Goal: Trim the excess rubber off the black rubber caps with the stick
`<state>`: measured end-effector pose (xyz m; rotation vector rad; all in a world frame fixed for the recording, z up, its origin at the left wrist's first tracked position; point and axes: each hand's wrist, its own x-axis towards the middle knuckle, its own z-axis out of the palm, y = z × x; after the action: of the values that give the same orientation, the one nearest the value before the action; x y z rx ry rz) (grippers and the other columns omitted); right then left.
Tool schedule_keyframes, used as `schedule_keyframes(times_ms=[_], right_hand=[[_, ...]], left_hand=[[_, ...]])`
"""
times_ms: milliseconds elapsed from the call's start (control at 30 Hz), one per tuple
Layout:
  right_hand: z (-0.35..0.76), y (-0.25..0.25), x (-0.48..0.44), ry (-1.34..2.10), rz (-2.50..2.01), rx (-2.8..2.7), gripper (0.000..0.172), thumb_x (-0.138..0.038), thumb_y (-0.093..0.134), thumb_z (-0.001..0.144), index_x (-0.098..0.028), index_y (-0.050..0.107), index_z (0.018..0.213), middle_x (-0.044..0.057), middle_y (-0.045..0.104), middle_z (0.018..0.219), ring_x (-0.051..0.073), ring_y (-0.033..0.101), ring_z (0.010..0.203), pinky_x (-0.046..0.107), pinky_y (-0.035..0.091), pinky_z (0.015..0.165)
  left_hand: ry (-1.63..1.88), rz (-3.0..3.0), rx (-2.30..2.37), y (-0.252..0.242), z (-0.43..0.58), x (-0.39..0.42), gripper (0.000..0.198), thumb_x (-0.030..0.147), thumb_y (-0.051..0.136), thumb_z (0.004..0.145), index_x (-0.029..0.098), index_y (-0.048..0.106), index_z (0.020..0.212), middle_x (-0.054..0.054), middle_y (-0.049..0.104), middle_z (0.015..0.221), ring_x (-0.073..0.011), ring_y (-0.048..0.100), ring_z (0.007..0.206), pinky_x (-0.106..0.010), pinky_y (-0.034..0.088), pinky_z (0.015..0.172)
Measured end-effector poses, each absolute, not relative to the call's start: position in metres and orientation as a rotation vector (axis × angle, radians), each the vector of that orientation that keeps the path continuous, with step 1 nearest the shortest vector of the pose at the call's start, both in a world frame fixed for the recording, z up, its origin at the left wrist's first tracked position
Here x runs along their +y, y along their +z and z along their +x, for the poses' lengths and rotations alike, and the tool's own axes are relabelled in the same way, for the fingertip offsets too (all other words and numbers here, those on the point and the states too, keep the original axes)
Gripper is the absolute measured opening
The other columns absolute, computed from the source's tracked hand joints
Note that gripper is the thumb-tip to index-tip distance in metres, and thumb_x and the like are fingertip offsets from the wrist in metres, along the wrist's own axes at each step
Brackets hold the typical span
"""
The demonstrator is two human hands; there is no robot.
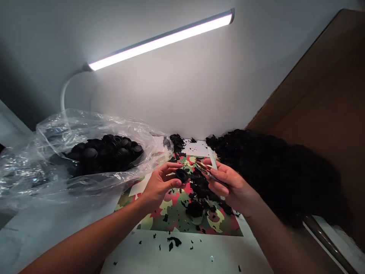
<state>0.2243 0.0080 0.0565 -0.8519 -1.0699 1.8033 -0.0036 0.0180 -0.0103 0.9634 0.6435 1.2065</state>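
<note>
My left hand (160,183) pinches a small round black rubber part (181,175) between thumb and fingers, above a patterned red, green and cream mat (171,213). My right hand (228,182) is closed round a slim metal tool with a pale handle (212,160), its tip pointing at the black part. Black trimmings (199,190) lie on the mat under both hands.
A clear plastic bag (71,152) holding several black round parts (105,152) sits at left. A large heap of black scraps (273,171) fills the right. A lit lamp bar (162,40) hangs overhead. A brown cardboard wall (322,95) stands at right.
</note>
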Motion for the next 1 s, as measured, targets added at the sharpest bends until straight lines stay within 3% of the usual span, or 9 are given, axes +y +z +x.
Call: schedule_keyframes(times_ms=[67,133,200,333,467,600,733,833,1000], right_hand=[[0.212,0.049,0.01,1.779,-0.8,-1.081,0.042,-0.036,0.081,0.082,-0.017,0.065,0.115,-0.002,0.055,0.074,0.004,0.029,0.05,0.02,0.025,0.046],[0.207,0.041,0.012,1.739,-0.774,-1.133,0.041,-0.038,0.084,0.078,-0.016,0.067,0.107,0.0,0.056,0.076,0.006,0.035,0.056,0.021,0.029,0.051],[0.204,0.032,0.013,1.668,-0.794,-1.188,0.036,-0.04,0.083,0.08,-0.017,0.066,0.101,0.0,0.056,0.078,0.006,0.035,0.057,0.021,0.028,0.051],[0.203,0.021,0.006,1.503,-0.941,-1.301,0.032,-0.05,0.067,0.093,-0.022,0.063,0.108,-0.002,0.056,0.078,0.006,0.028,0.051,0.022,0.022,0.047],[0.201,0.023,-0.006,1.213,-1.11,-1.522,0.039,-0.056,0.051,0.1,-0.022,0.069,0.108,0.001,0.058,0.075,0.013,0.05,0.064,0.025,0.041,0.059],[0.2,0.023,-0.011,0.917,-1.156,-1.716,0.032,-0.047,0.06,0.097,-0.026,0.075,0.115,0.004,0.07,0.088,0.018,0.062,0.077,0.028,0.049,0.067],[0.201,0.019,-0.012,0.943,-1.097,-1.681,0.025,-0.04,0.078,0.085,-0.027,0.079,0.106,0.001,0.069,0.076,0.015,0.058,0.064,0.026,0.047,0.057],[0.202,0.019,-0.013,1.061,-1.089,-1.605,0.026,-0.035,0.086,0.076,-0.027,0.081,0.1,0.0,0.067,0.076,0.015,0.058,0.064,0.025,0.048,0.055],[0.204,0.02,-0.013,0.989,-1.065,-1.62,0.019,-0.029,0.082,0.08,-0.024,0.082,0.098,0.001,0.063,0.074,0.013,0.054,0.06,0.025,0.044,0.05]], left_hand=[[1.231,0.957,0.617,-0.01,-0.004,0.019,0.048,0.035,0.093,0.065,0.017,0.075,0.106,-0.006,0.073,0.092,-0.0142,0.069,0.068,-0.026,0.056,0.064],[1.233,0.926,0.597,-0.01,-0.005,0.019,0.049,0.039,0.092,0.066,0.017,0.076,0.107,-0.005,0.072,0.09,-0.0111,0.066,0.064,-0.023,0.053,0.063],[1.225,0.867,0.578,-0.012,-0.005,0.02,0.047,0.039,0.091,0.067,0.018,0.077,0.107,-0.006,0.073,0.091,-0.0125,0.068,0.069,-0.023,0.052,0.065],[1.219,0.804,0.56,-0.014,-0.006,0.02,0.04,0.033,0.09,0.071,0.021,0.078,0.107,-0.006,0.073,0.095,-0.0142,0.069,0.077,-0.024,0.054,0.072],[1.19,0.812,0.591,-0.017,-0.007,0.019,0.045,0.033,0.088,0.074,0.024,0.076,0.117,-0.006,0.076,0.097,-0.0167,0.072,0.083,-0.027,0.057,0.079],[1.199,0.857,0.605,-0.018,-0.006,0.019,0.048,0.036,0.091,0.069,0.025,0.078,0.114,-0.007,0.077,0.102,-0.0188,0.072,0.086,-0.029,0.059,0.08],[1.224,0.921,0.6,-0.012,-0.004,0.018,0.049,0.035,0.094,0.063,0.025,0.08,0.109,-0.007,0.075,0.112,-0.018,0.071,0.086,-0.029,0.06,0.078],[1.185,0.952,0.57,-0.007,-0.005,0.017,0.049,0.034,0.093,0.065,0.024,0.079,0.111,-0.006,0.077,0.1,-0.018,0.071,0.086,-0.029,0.061,0.08],[1.149,0.981,0.546,-0.004,-0.006,0.017,0.047,0.028,0.093,0.067,0.025,0.079,0.112,-0.005,0.078,0.094,-0.0154,0.071,0.082,-0.027,0.061,0.079]])
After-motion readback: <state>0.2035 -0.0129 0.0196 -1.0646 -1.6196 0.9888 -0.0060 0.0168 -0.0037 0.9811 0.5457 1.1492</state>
